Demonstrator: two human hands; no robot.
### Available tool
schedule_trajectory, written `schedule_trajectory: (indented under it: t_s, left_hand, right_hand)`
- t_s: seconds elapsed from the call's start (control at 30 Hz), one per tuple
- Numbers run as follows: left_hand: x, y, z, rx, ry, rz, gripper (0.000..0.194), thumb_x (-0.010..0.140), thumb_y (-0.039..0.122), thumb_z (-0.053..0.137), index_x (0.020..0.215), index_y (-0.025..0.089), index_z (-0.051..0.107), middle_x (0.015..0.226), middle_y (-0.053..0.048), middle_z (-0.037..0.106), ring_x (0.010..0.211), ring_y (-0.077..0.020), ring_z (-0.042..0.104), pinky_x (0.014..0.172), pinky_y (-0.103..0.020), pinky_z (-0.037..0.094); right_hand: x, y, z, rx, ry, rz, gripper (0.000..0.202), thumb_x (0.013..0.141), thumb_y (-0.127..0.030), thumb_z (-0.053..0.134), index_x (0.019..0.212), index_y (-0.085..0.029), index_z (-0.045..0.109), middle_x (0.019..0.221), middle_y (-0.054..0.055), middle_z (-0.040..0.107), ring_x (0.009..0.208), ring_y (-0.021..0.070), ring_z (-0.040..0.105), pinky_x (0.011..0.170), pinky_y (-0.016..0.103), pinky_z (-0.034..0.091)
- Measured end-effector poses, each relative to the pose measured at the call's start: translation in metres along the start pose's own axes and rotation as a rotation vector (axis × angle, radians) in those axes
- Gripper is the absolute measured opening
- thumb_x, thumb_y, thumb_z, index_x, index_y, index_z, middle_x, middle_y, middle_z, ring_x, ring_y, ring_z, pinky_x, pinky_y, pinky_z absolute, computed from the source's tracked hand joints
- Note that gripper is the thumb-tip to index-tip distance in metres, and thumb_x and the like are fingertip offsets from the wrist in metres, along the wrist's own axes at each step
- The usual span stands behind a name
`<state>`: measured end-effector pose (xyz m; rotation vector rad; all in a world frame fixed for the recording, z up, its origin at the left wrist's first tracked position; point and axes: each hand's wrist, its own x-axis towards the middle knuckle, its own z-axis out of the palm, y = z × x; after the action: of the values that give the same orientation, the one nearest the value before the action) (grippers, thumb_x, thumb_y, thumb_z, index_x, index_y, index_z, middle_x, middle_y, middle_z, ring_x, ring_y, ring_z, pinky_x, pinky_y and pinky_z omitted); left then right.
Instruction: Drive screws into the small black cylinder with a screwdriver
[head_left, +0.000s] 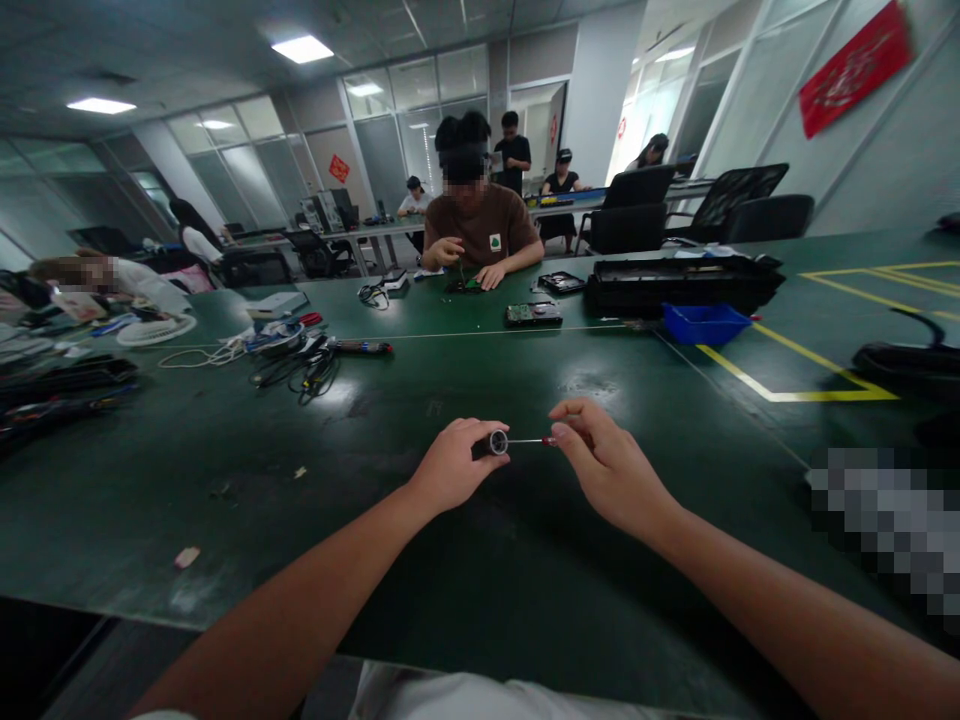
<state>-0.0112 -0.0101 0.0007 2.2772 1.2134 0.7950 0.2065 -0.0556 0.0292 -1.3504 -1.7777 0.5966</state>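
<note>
My left hand (456,465) is closed round a small dark cylindrical part (498,442) with a silvery ring facing me. From the right, the thin metal shaft of a screwdriver (549,441) with a red handle reaches to this part. My right hand (604,460) pinches the handle's end between thumb and fingers. Both hands are raised over the green table (420,600), near its front edge.
Across the table (300,530), a person in a brown shirt (514,225) handles a green board. A blue tray (705,324) and long black casing (679,285) lie at back right. Dark cables (311,370) lie at back left. A pixelated object (885,530) sits at far right.
</note>
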Motion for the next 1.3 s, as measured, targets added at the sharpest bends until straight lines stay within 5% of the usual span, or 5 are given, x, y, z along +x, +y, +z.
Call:
schedule_trajectory:
  t_s: [0.23,0.5,1.0,1.17,1.3]
  left_hand:
    - [0.0,0.003,-0.001,0.02,-0.023,-0.04,0.035,0.083,0.025,0.072,0.118,0.024,0.067,0.108,-0.004,0.069,0.101,-0.0234,0.059,0.09,-0.038,0.045]
    - [-0.001,0.003,-0.004,0.03,-0.044,0.061,0.036,0.086,0.024,0.07,0.122,0.026,0.065,0.111,-0.003,0.068,0.106,-0.0228,0.057,0.094,-0.039,0.043]
    - [0.0,0.01,-0.005,-0.149,0.093,-0.11,0.031,0.09,0.023,0.059,0.12,0.021,0.056,0.117,-0.007,0.063,0.109,-0.0224,0.058,0.097,-0.039,0.044]
    - [-0.003,0.026,-0.011,-0.216,-0.038,-0.113,0.021,0.089,0.024,0.056,0.11,0.02,0.057,0.098,-0.002,0.065,0.087,-0.0174,0.061,0.077,-0.03,0.047]
    - [-0.007,0.049,-0.008,-0.076,-0.344,-0.014,0.019,0.085,0.035,0.067,0.098,0.021,0.065,0.089,-0.001,0.067,0.079,-0.0173,0.063,0.069,-0.028,0.046]
  right_hand:
    - [0.002,0.004,0.002,0.171,0.028,0.025,0.017,0.093,-0.039,0.056,0.095,-0.023,0.063,0.084,0.002,0.065,0.078,0.0194,0.061,0.071,0.034,0.048]
    - [0.02,0.025,0.006,0.825,0.151,0.428,0.029,0.083,-0.049,0.065,0.081,-0.021,0.062,0.073,0.002,0.058,0.062,0.0164,0.054,0.064,0.036,0.053]
    - [0.017,0.028,0.011,0.653,0.316,0.275,0.026,0.089,-0.047,0.06,0.099,-0.024,0.062,0.089,0.004,0.062,0.078,0.0189,0.058,0.07,0.034,0.052]
    - [0.016,0.027,0.009,0.626,0.3,0.262,0.026,0.09,-0.047,0.058,0.1,-0.024,0.062,0.09,0.004,0.062,0.08,0.0195,0.059,0.073,0.035,0.052]
    - [0.015,0.026,0.009,0.6,0.301,0.215,0.027,0.089,-0.049,0.058,0.101,-0.025,0.062,0.09,0.004,0.063,0.081,0.02,0.059,0.073,0.035,0.051]
